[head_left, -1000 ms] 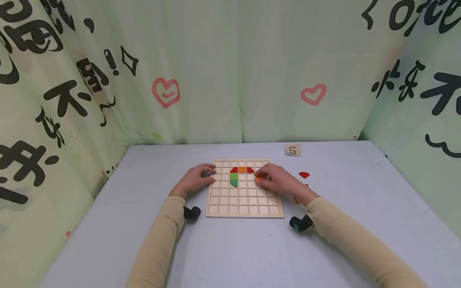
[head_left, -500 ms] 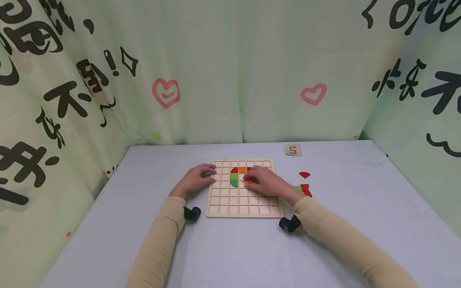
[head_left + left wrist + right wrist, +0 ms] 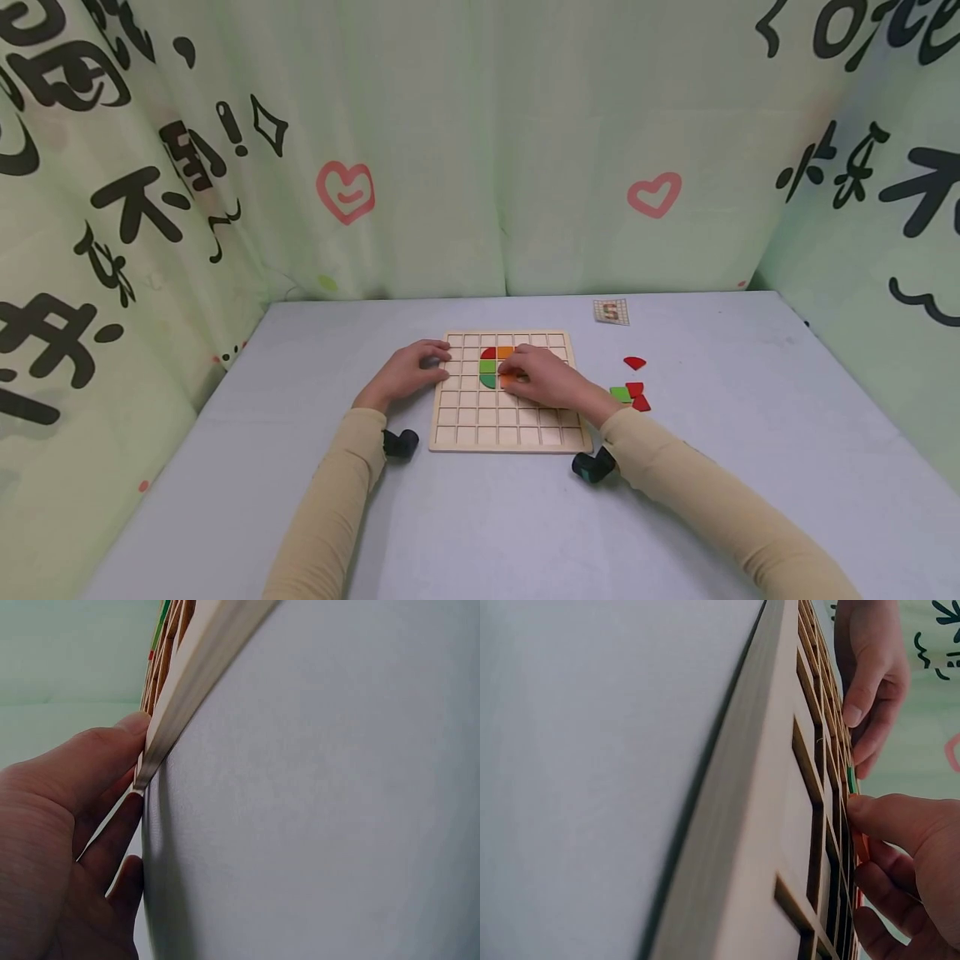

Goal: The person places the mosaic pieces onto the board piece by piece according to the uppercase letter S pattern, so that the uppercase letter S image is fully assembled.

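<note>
A wooden grid board (image 3: 480, 437) lies on the table. My left hand (image 3: 412, 373) rests at its left edge; in the left wrist view its thumb (image 3: 133, 724) touches the rim. My right hand (image 3: 545, 375), over the middle of the board, pinches an orange tile (image 3: 861, 844) between thumb and fingers, low at the grid. Beside those fingertips lie a red rounded tile (image 3: 488, 353), an orange square tile (image 3: 505, 352), a light green square tile (image 3: 487, 367) and a dark green rounded tile (image 3: 487, 381). My right hand hides the red tile right of the orange square.
Right of the board lie a red fan-shaped tile (image 3: 634, 363), a green tile (image 3: 620, 394) and two more red tiles (image 3: 640, 403). A small pattern card (image 3: 611, 312) is near the table's far edge. Curtains (image 3: 570, 150) hang behind the table.
My right hand has moved left across the board with the orange tile, to just beside the green tiles. This uncovers the loose tiles at right. The left hand stays put.
</note>
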Tool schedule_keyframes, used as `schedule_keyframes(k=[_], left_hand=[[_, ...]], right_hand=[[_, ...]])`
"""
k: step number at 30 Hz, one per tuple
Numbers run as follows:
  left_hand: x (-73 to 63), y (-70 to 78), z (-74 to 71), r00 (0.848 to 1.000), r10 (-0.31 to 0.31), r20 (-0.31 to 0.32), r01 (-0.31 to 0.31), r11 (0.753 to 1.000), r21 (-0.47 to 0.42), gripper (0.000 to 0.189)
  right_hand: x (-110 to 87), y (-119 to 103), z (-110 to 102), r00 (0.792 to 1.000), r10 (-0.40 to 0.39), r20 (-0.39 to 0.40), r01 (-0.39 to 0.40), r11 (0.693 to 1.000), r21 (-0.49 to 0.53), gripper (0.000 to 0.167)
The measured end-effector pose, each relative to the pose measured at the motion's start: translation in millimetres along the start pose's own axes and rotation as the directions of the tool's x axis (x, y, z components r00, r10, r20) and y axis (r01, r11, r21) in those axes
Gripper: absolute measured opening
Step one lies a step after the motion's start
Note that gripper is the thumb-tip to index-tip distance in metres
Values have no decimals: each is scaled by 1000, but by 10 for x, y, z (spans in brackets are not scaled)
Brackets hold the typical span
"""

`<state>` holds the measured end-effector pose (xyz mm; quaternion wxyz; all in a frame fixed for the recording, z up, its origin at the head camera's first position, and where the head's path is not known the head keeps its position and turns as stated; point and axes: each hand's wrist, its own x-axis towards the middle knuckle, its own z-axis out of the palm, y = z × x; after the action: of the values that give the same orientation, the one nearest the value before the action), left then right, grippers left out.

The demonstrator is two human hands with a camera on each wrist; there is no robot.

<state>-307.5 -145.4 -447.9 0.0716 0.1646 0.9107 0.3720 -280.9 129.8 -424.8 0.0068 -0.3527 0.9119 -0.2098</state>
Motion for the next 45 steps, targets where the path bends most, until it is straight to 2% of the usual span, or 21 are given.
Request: schedule_keyframes(k=[17,45], left_hand=[[-5,-2,12,1000,-29,-1,29,1000,-11,34],[15,-14,14,1000,-18,2,18,1000,-6,34]], right_hand=[[-3,-14,9,999,46,20,-47,999,27,22],[-13,-38,-7,997,74,20,-75,996,43,21]])
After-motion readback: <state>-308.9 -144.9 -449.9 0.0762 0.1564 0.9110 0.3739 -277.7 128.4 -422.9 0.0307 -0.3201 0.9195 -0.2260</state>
